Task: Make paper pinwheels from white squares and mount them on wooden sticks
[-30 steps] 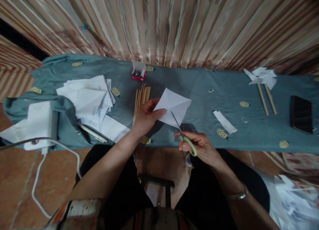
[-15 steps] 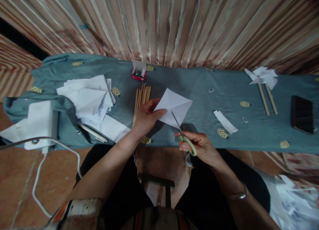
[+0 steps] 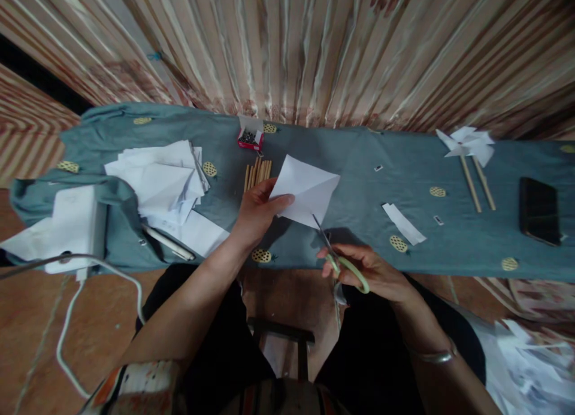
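My left hand [image 3: 256, 211] pinches a creased white paper square [image 3: 305, 187] by its left corner, holding it above the blue-grey cloth [image 3: 359, 157]. My right hand [image 3: 363, 268] grips green-handled scissors [image 3: 344, 262]; their blades point up at the square's lower corner, just below its edge. A bundle of wooden sticks [image 3: 257, 172] lies just behind my left hand.
A heap of white paper sheets [image 3: 157, 178] and a pen [image 3: 168, 242] lie at left, beside a white box [image 3: 72, 220] with a cable. A small red box of pins [image 3: 250, 133] stands at the back. At right lie a paper strip [image 3: 403, 222], paper pinwheels on sticks [image 3: 469, 145] and a black phone [image 3: 539, 210].
The scissors have drawn back down and to the right, out of the paper's lower corner. My left hand has lifted and turned the square slightly.
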A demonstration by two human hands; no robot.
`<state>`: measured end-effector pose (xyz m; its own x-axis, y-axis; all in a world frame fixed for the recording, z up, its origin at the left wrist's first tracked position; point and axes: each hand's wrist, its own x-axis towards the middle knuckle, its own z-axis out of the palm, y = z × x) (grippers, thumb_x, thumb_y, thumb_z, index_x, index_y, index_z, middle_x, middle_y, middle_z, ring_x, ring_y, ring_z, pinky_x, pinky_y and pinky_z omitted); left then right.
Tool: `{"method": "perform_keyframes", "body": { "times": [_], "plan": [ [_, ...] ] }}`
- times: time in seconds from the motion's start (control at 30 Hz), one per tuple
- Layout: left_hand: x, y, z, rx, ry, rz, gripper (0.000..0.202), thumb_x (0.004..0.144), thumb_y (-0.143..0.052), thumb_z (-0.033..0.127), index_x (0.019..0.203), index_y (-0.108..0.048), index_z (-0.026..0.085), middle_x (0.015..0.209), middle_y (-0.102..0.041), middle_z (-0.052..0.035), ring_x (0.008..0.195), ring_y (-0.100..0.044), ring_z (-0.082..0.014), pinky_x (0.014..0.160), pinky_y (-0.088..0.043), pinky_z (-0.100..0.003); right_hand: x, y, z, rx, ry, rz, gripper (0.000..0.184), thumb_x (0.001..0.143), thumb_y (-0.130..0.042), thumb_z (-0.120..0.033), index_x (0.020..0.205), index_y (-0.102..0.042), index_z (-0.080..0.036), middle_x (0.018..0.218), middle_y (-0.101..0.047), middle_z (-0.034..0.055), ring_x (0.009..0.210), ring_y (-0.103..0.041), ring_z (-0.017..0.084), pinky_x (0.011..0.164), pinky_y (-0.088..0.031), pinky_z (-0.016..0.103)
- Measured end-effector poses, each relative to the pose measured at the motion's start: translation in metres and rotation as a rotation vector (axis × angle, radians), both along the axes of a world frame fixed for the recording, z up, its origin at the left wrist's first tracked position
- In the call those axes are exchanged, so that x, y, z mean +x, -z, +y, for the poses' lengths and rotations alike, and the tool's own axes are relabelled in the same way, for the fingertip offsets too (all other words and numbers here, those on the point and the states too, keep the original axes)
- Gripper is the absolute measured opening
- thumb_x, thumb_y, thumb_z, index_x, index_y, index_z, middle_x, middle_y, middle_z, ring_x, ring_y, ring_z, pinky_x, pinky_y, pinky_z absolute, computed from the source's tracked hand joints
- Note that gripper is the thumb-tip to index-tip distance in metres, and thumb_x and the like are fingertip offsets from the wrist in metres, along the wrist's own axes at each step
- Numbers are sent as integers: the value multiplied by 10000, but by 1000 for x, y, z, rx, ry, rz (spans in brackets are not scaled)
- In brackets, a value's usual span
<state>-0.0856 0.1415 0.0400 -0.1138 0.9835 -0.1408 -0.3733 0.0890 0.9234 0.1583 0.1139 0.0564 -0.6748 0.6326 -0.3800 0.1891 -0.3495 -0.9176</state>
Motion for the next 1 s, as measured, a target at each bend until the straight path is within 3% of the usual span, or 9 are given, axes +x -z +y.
{"method": "perform_keyframes", "body": {
  "times": [0.1,0.3,0.4,0.5,0.63,0.8,0.9,1.0],
  "plan": [
    [-2,-2,0,0,13,-19,337,651,-823,305,945,-713,180,881,-745,-38,748,-690,-182,690,-538,-300,20,-7,9,21,51,-12,527,682,-801,-550,1050,-719,-182,786,-733,49,665,-652,147,611,-529,259],
    [11,0,-7,-66,189,-8,376,561,-862,254,902,-724,174,824,-745,-29,683,-668,-165,622,-518,-260,27,-7,22,330,607,-61,512,624,-850,-517,1031,-701,-245,802,-723,19,741,-672,180,690,-555,302],
    [21,2,-12,-96,300,52,389,558,-850,232,921,-724,174,805,-739,-23,669,-662,-163,589,-495,-245,18,-6,24,400,606,-100,534,616,-865,-465,1072,-679,-260,876,-726,13,790,-671,178,726,-558,311],
    [25,3,-14,-116,352,115,405,555,-839,227,936,-722,155,738,-717,-12,630,-644,-149,558,-463,-224,9,-9,23,398,543,-120,503,626,-862,-429,1058,-682,-246,824,-712,-6,722,-640,144,676,-538,275],
    [25,0,-13,-143,286,132,451,546,-847,235,967,-713,141,825,-732,-26,688,-657,-150,614,-486,-231,2,-9,22,366,520,-145,448,589,-877,-402,958,-704,-216,689,-666,-37,590,-565,106,579,-485,238],
    [24,2,-12,-213,188,4,544,554,-862,270,1049,-683,133,814,-734,-31,687,-660,-159,665,-515,-272,-4,-3,21,256,497,-82,445,539,-886,-385,895,-685,-211,627,-637,-61,517,-497,82,511,-431,217],
    [26,3,-12,-207,186,-98,493,556,-864,268,999,-687,143,866,-744,-43,769,-684,-184,757,-532,-310,-10,0,22,273,555,-85,403,539,-874,-372,850,-674,-213,564,-556,-89,499,-438,70,497,-393,210],
    [28,-4,-15,-180,275,-208,504,610,-838,306,1069,-683,167,1014,-738,-74,924,-690,-240,834,-533,-354,-15,2,24,350,697,-107,369,553,-853,-366,829,-656,-220,542,-482,-105,503,-406,70,511,-388,217]
  ]
}}
